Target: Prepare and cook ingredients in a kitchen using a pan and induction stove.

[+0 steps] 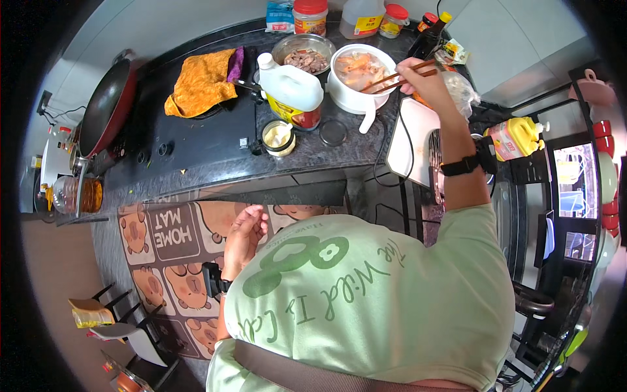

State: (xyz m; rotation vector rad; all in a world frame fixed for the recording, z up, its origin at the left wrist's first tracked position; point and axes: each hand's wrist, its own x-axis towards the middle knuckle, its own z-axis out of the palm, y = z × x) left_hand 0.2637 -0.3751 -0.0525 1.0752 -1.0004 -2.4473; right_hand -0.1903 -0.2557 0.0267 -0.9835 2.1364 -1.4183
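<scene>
My right hand [416, 78] grips a pair of brown chopsticks [387, 84]. Their tips dip into a white electric pot [339, 96] with a white handle, holding cloudy liquid, orange-pink shrimp [355, 62] and other pale pieces. Low in front of my body, apart from the counter, my left hand [247, 230] hangs with loosely bent fingers and nothing visible in it. Behind a large white-topped plastic jug [294, 88], a metal bowl [325, 42] contains chopped meat [307, 60]. An uncovered jar of pale yellow paste [278, 137] with a white spoon stands by a dark round lid [333, 133].
An orange cloth [203, 81] covers part of the black cooktop [205, 142]; a wok [105, 108] leans at left. Right of the pot lie a white cutting board [416, 132], a black cable [379, 171] and a cleaver [435, 166]. Bottles, including a dark one [428, 41], line the back.
</scene>
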